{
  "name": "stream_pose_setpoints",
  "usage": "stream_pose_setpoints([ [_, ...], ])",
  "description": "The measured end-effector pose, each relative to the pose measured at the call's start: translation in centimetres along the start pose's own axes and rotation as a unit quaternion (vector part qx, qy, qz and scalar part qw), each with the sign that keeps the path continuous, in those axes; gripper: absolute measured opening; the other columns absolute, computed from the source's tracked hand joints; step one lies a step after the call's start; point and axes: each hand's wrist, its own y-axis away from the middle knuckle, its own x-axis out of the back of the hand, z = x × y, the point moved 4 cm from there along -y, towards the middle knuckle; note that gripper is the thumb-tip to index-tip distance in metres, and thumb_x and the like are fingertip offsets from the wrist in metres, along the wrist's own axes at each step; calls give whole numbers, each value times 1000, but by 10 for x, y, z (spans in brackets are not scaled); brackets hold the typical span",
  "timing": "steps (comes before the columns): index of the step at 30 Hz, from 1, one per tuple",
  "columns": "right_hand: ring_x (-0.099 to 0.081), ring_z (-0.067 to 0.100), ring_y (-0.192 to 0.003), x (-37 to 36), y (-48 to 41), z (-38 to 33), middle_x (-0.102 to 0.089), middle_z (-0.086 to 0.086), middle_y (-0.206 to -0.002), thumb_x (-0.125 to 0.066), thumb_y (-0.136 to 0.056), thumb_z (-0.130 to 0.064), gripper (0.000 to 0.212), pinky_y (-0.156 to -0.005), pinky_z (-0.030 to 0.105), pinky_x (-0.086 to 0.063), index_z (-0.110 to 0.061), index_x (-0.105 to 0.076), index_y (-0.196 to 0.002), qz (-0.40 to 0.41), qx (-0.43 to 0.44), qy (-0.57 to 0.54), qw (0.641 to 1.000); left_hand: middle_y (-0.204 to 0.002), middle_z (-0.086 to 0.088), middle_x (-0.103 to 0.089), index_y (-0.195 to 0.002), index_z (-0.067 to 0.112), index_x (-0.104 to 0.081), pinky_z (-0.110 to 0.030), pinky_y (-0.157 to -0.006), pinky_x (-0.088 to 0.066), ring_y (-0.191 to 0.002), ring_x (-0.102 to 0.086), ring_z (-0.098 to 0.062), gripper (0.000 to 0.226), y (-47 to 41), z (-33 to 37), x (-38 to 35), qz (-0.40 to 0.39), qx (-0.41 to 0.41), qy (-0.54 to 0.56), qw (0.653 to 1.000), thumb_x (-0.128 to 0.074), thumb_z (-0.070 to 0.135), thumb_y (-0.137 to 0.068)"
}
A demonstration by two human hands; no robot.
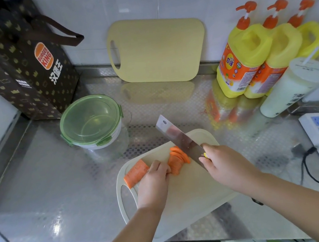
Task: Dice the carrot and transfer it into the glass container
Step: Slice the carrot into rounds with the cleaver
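On the cutting board (185,189), the left hand (155,181) curls over the carrot (136,173), seemingly pinning it; the right hand (225,165) grips the knife (177,136) beside cut slices (178,157). The glass container (104,144) sits lidded, well apart.

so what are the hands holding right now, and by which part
The right hand grips the cleaver by its handle. The left hand holds the carrot down at its cut end, next to the slices.
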Motion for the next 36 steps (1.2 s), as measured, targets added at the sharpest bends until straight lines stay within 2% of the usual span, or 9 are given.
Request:
stream_pose_setpoints([
  [5,-37,18,-72,-3,9,1,-28,-12,-66,-35,-101,-27,17,-52,31,-24,-19,-29,-88,-20,-2,21,1000,-97,1,-58,-91,14,-63,-34,-65,-45,-80,-58,-23,8,5,4,12,22,-14,-13,1000,-56,10,-89],
  [9,-47,21,-75,-22,15,-16,-38,-8,-71,-37,-100,-28,17,-61,32,-26,-19,-35,-86,-65,16,6,998,-89,3,-62,-84,18,-64,-34,-62,-48,-75,-59,-24,11,13,-12,45,133,6,-41,990,-66,8,-81],
  [11,-51,21,-76,-35,16,-23,-46,-4,-77,-38,-100,-28,15,-61,32,-30,-20,-37,-88,-87,20,-2,996,-97,1,-63,-96,19,-65,-36,-73,-47,-87,-60,-27,10,16,-28,60,167,51,-74,982,-65,21,-86],
  [14,-57,23,-83,-50,12,-28,-57,2,-89,-38,-100,-28,14,-63,31,-34,-21,-36,-88,-100,8,-7,995,-123,4,-54,-127,25,-52,-36,-95,-37,-115,-50,-23,44,14,-46,60,75,137,-121,980,-56,47,-88],
  [16,-57,23,-82,-56,8,-26,-57,3,-90,-38,-100,-27,13,-63,31,-35,-21,-36,-88,-104,-2,1,995,-134,7,-46,-136,29,-42,-33,-101,-33,-123,-44,-19,55,12,-48,55,21,145,-128,981,-53,53,-88],
  [22,-62,24,-83,-61,-2,-15,-62,4,-93,-36,-99,-24,14,-67,35,-45,-15,-46,-103,-84,-19,36,996,-136,8,-46,-137,28,-42,-29,-100,-37,-126,-40,-16,47,9,-48,49,-4,131,-118,984,-49,43,-93],
  [25,-62,24,-81,-60,-8,-10,-61,3,-86,-38,-98,-23,8,-63,34,-43,-19,-41,-92,-59,-39,20,997,-136,8,-46,-137,29,-41,-28,-100,-36,-125,-40,-16,47,9,-49,50,-10,127,-130,983,-48,44,-94],
  [29,-53,20,-66,-54,-15,0,-44,-5,-66,-39,-98,-22,20,-52,31,-32,-21,-32,-79,-46,-55,21,997,-135,9,-46,-138,30,-40,-27,-101,-33,-125,-40,-15,46,8,-47,50,-10,125,-137,983,-46,44,-94],
  [36,-38,8,-53,-42,-13,-4,-40,-5,-64,-39,-100,-26,36,-46,23,-22,-25,-22,-68,-55,-59,-10,997,-135,10,-46,-137,32,-40,-26,-105,-26,-126,-40,-13,46,7,-48,50,-12,114,-143,983,-48,39,-93],
])
